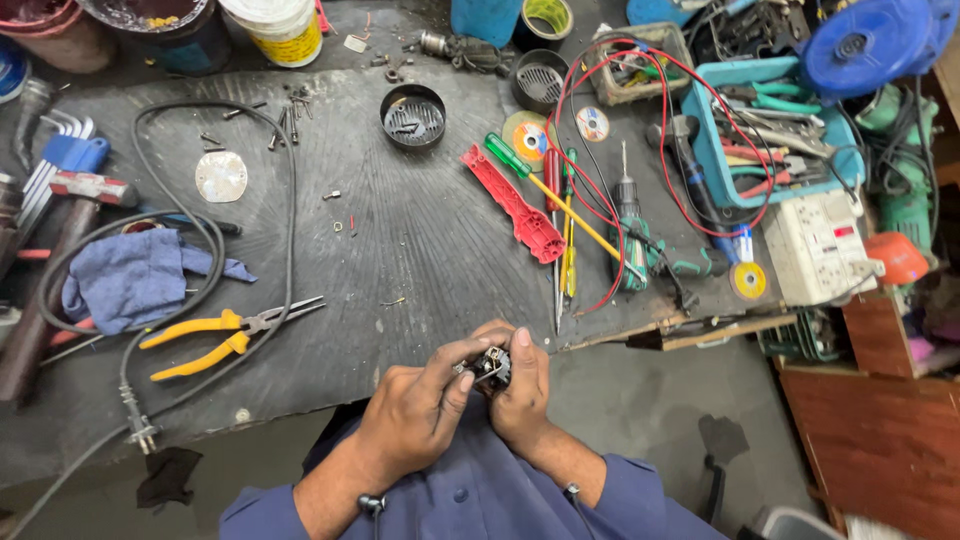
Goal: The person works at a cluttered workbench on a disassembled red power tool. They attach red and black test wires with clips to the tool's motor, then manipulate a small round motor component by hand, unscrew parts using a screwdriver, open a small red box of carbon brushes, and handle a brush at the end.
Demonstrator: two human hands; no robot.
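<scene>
Both my hands meet over the near edge of the workbench (pixel 400 250). My left hand (pixel 420 410) and my right hand (pixel 520 390) together grip a small dark electrical part (pixel 490 366) with metal bits showing between the fingers. Thumbs and fingertips cover most of the part, so its shape is unclear. Yellow-handled long-nose pliers (pixel 225 335) lie on the bench to the left of my hands.
A black power cord with plug (pixel 140 430) loops past a blue rag (pixel 135 275). A red plastic tool handle (pixel 515 210), several screwdrivers (pixel 560 215), red wires (pixel 590 180), a round black cup of screws (pixel 413 115), a blue tool tray (pixel 760 130) and a white power strip (pixel 820 245) crowd the bench.
</scene>
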